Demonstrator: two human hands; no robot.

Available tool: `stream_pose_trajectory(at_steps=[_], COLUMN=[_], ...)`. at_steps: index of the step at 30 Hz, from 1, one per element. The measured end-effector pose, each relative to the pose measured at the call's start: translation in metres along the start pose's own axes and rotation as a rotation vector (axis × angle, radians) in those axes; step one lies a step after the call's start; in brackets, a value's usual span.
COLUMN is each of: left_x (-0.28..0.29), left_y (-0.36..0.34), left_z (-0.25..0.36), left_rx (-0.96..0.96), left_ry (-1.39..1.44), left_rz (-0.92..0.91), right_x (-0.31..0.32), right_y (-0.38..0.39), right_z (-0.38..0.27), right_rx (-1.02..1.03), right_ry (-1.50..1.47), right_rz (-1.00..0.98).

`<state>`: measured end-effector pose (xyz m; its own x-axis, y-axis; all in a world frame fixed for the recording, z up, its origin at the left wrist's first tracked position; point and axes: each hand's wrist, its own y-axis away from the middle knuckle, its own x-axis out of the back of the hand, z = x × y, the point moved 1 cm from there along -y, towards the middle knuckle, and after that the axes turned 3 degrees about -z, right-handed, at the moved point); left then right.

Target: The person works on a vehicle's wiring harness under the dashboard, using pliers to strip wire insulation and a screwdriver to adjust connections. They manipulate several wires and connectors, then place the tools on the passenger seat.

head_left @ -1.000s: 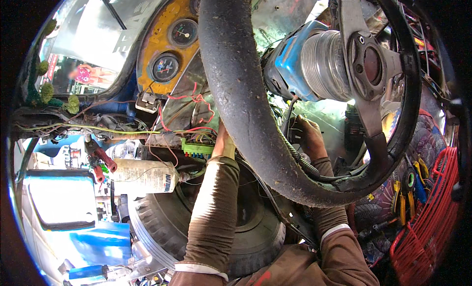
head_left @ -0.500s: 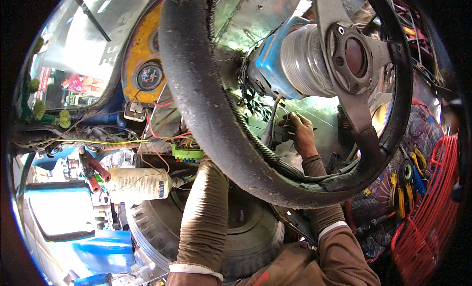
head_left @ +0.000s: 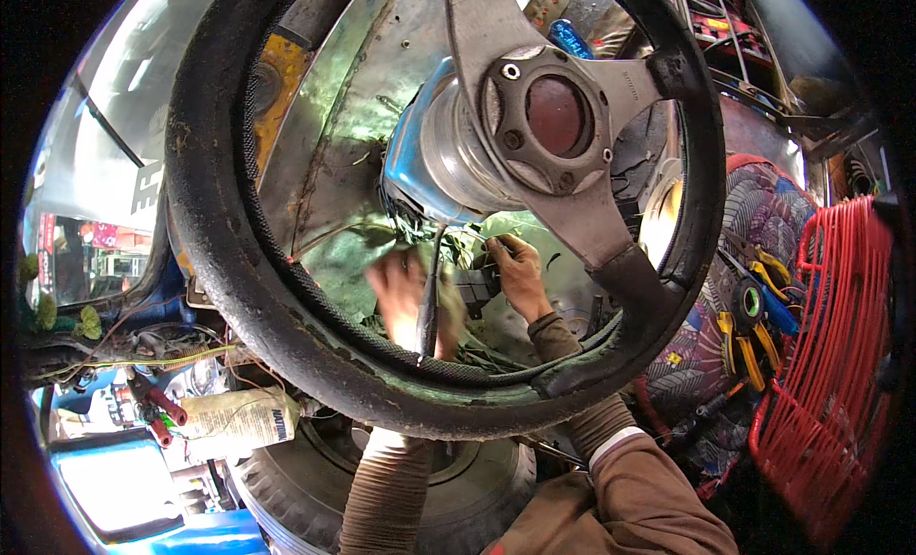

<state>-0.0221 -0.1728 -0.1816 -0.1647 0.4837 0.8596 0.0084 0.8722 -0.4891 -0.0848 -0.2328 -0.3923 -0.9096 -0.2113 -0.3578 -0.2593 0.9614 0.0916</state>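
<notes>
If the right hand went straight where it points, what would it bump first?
The right hand would probably meet the blue steering column housing, up and left of it, though depth is unclear.

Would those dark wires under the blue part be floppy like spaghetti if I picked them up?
Probably floppy: the dark wires look thin and curve different ways. Each one is likely light, being so slim. They might snag instead of lifting freely, since they look bunched and tangled under the blue column cover.
</notes>
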Motion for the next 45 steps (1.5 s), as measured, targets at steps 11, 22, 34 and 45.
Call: stream_pose_trajectory(at_steps=[11,22,34,45], left_x=[-0.067,-0.097,-0.084,-0.094], left_y=[-0.004,-0.019,-0.018,-0.006], left_z=[0.002,-0.028,0.010,-0.019], left_rx=[-0.190,-0.209,-0.150,-0.034], left_ry=[0.170,0.096,0.177,0.067], left_rz=[-0.444,-0.734,-0.519,-0.687], right_x=[0.001,0.054,0.268,0.243], right_y=[0.002,0.053,0.171,0.191], right_z=[-0.008,-0.088,-0.288,-0.231], right_rx=[0.256,0.035,-0.098,0.175], right_ry=[0.229,0.639,1.448,1.600], right_rz=[0.030,-0.156,0.434,0.448])
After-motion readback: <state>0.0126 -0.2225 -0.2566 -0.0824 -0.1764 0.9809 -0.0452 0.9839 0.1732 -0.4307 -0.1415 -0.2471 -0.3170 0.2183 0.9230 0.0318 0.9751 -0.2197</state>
